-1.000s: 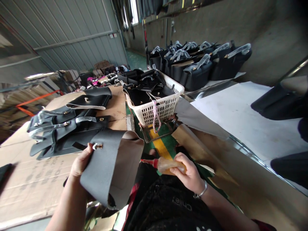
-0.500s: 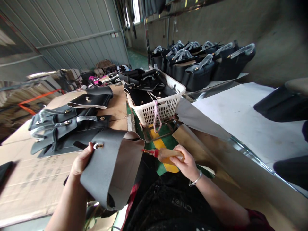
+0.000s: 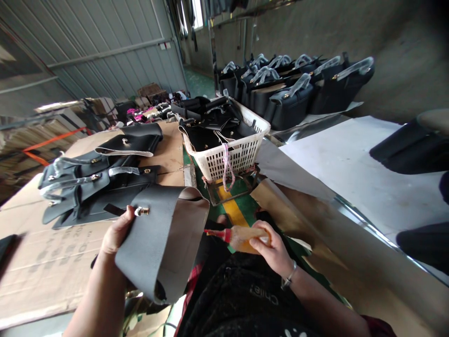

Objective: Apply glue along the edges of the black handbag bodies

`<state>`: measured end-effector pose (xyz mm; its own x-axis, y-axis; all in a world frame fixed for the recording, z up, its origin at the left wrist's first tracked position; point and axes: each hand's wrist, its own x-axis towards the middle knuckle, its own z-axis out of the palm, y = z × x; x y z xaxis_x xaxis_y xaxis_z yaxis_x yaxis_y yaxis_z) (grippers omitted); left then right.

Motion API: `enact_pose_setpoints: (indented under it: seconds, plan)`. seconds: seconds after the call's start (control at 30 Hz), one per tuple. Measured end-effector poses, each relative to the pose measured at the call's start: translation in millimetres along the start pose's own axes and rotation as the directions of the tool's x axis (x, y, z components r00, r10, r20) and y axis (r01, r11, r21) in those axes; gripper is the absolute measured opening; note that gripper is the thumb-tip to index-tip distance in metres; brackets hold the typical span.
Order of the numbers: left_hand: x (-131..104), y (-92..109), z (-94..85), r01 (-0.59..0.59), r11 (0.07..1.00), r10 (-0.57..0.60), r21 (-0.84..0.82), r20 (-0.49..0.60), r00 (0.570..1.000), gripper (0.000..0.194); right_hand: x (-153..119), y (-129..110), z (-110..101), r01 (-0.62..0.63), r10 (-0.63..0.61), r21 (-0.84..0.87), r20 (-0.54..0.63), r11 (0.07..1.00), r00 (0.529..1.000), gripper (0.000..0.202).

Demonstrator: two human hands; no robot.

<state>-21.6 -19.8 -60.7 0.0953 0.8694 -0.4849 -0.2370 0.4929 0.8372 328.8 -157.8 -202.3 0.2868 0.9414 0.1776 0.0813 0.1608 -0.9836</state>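
Observation:
A dark leather bag piece (image 3: 149, 238) with a metal clasp and a pale inner side is curved open in front of me. My left hand (image 3: 119, 231) grips its left edge, thumb beside the clasp and the other fingers hidden behind. In my right hand (image 3: 268, 241) is a yellowish glue bottle (image 3: 242, 238), fingers wrapped round its rear end. Its red nozzle points left, toward the open edge of the piece, and lies near that edge. Whether the tip touches it I cannot tell.
Black bags (image 3: 105, 187) with wrapped handles lie on the cardboard-covered table (image 3: 45, 248) at left. Ahead, a white basket (image 3: 228, 161) holds black pieces. More bags (image 3: 291, 100) stand behind it. White sheeting (image 3: 336, 159) covers a surface at right.
My right hand and the bottle have moved slightly down, with the nozzle a little lower beside the piece. My left hand still holds the piece almost in the same place.

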Motion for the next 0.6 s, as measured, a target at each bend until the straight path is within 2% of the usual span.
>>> enact_pose_setpoints:
  seconds: [0.1, 0.23, 0.43, 0.6]
  plan:
    - [-3, 1, 3.9, -0.009, 1.000, 0.009, 0.021, -0.008, 1.000, 0.062, 20, -2, 4, -0.026, 0.024, -0.025, -0.076, 0.999, 0.997, 0.024]
    - [-4, 0, 6.0, -0.018, 1.000, 0.019, 0.025, -0.005, 1.000, 0.064, 33, -5, 11, -0.017, 0.014, -0.049, -0.070, 0.999, 0.997, 0.021]
    - [-1, -2, 2.4, -0.037, 0.999, 0.037, 0.019, 0.002, 0.999, 0.063, 8, -4, 11, -0.095, 0.095, -0.033, -0.002, 0.995, 0.995, 0.020]
    - [7, -2, -5.1, -0.041, 0.999, 0.041, 0.013, 0.004, 0.999, 0.063, -16, -7, 10, -0.068, 0.072, -0.028, 0.154, 0.997, 0.985, 0.016]
